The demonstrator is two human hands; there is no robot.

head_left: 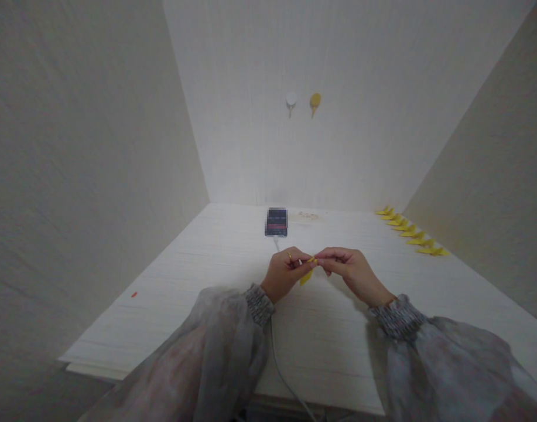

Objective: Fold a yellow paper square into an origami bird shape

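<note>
Between my two hands, above the middle of the white desk, is a small piece of folded yellow paper (306,278). My left hand (286,271), with a ring on one finger, pinches it between thumb and fingers. From the other side, my right hand (349,268) pinches its upper end, so the fingertips of both hands meet there. Part of the paper hangs below the left fingers; the rest is hidden by them. Several folded yellow paper figures (411,232) stand in a slanting row at the desk's right side.
A phone (276,222) stands at the back of the desk (198,258), its white cable (279,366) running under my left arm to the front edge. A small orange scrap (134,294) lies at left. White (291,99) and yellow hooks (315,101) are on the back wall; walls enclose both sides.
</note>
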